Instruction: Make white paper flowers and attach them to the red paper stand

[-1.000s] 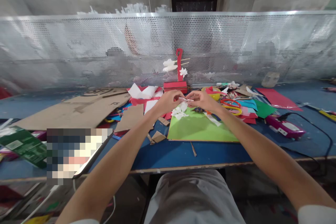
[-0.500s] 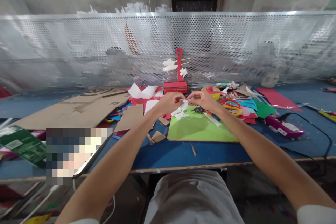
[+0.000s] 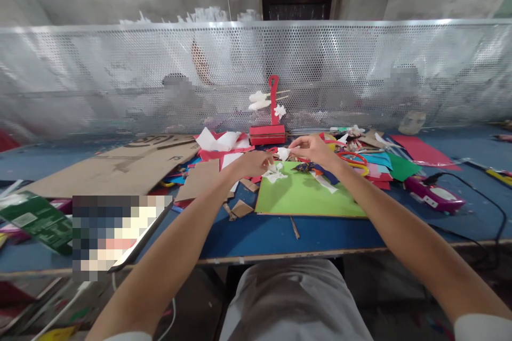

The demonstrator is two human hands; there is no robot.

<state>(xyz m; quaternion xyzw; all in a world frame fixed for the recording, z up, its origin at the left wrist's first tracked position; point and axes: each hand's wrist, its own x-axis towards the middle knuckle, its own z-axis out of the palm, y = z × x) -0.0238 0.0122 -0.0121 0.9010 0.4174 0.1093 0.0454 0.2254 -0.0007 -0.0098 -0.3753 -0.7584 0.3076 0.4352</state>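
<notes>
My right hand [image 3: 314,149] pinches a small white crumpled paper flower [image 3: 284,154] between its fingertips, above the far edge of a lime-green sheet [image 3: 304,200]. Lower and to its left, my left hand [image 3: 256,164] has its fingers curled together beside loose white paper pieces [image 3: 275,175] on the sheet's far left corner. Whether those fingers grip a piece is hidden. Behind both hands stands a red paper-covered box [image 3: 267,134] with a red hooked upright [image 3: 274,97]. White paper flowers [image 3: 259,103] on thin sticks are fixed to that upright.
Brown cardboard [image 3: 120,168] lies to the left, near a pixelated screen [image 3: 120,234] and a green box [image 3: 36,221]. Orange- and yellow-handled scissors [image 3: 352,160] rest right of my right hand. A purple device [image 3: 434,193] trails a black cable. A perforated metal panel [image 3: 340,74] closes off the back.
My hands were together on the white paper. My left hand has let go of it and moved down-left to the loose pieces. My right hand keeps the white paper flower.
</notes>
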